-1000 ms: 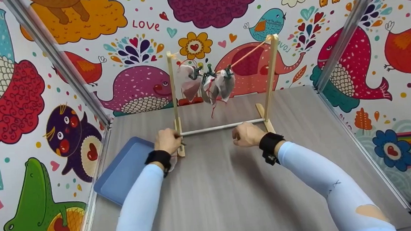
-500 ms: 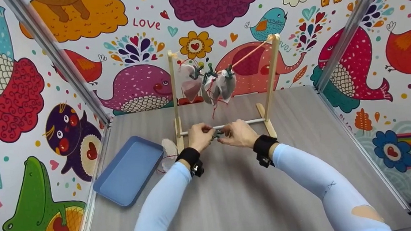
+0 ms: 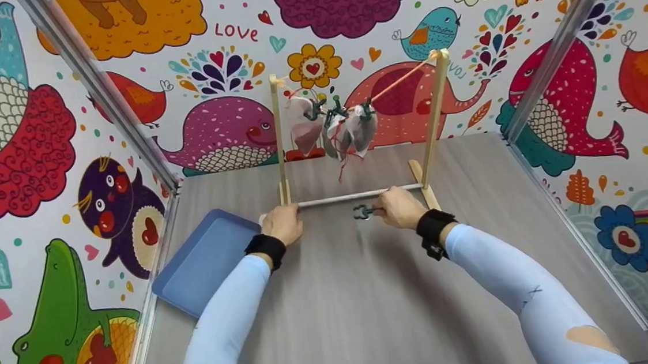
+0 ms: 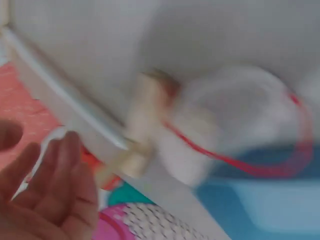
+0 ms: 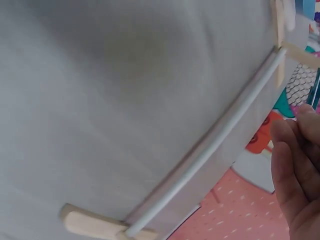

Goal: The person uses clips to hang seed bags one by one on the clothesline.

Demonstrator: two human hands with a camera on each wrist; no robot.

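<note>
My right hand (image 3: 400, 208) pinches a small dark green clip (image 3: 364, 212) by one end, just in front of the rack's white rod (image 3: 354, 196). In the right wrist view, a sliver of that clip (image 5: 315, 91) shows beyond the fingertips. My left hand (image 3: 282, 224) is by the rack's left foot, its fingers loosely bent and nothing between them in the left wrist view. A sheer white cloth piece with a red string (image 4: 235, 120) lies beside that foot, blurred in the left wrist view and mostly hidden by the hand in the head view.
A blue tray (image 3: 209, 260) lies to the left. On the wooden rack, an orange cord (image 3: 403, 83) runs between two posts (image 3: 434, 118). Several pale cloth pieces (image 3: 361, 130) hang there from dark green clips. Patterned walls stand behind and at both sides.
Both hands came together at the green clip half a second ago. Now the left hand has moved back left to the cloth piece, while the right hand keeps the clip and has shifted slightly right.
</note>
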